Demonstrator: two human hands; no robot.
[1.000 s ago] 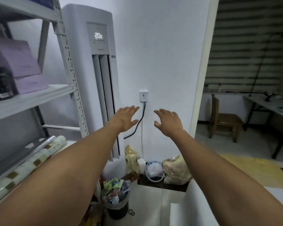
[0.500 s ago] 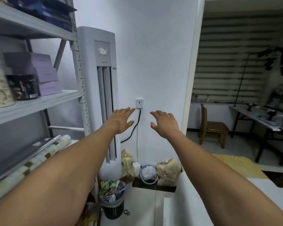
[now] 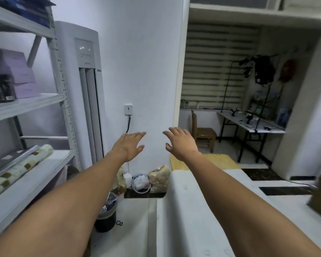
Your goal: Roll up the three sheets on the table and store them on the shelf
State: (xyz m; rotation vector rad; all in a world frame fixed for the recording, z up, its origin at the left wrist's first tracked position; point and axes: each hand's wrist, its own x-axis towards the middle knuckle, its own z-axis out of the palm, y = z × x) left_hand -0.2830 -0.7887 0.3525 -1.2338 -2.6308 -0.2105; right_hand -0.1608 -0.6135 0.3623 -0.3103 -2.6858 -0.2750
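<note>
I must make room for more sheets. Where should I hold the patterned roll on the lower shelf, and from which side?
Grip the patterned roll around its middle, coming from the shelf's open front. It is a long tube lying flat along the lower shelf, so a middle hold should balance it; the shiny roll lies close behind it.

White wall (image 3: 145,62), dim light
A tall air conditioner (image 3: 85,80) stood in the corner — a wooden chair (image 3: 203,132) and slatted blinds (image 3: 215,71) showed beyond

Open air ahead up to the wall (image 3: 146,71); shelf post (image 3: 62,86) left, table (image 3: 285,210) low right.
</note>
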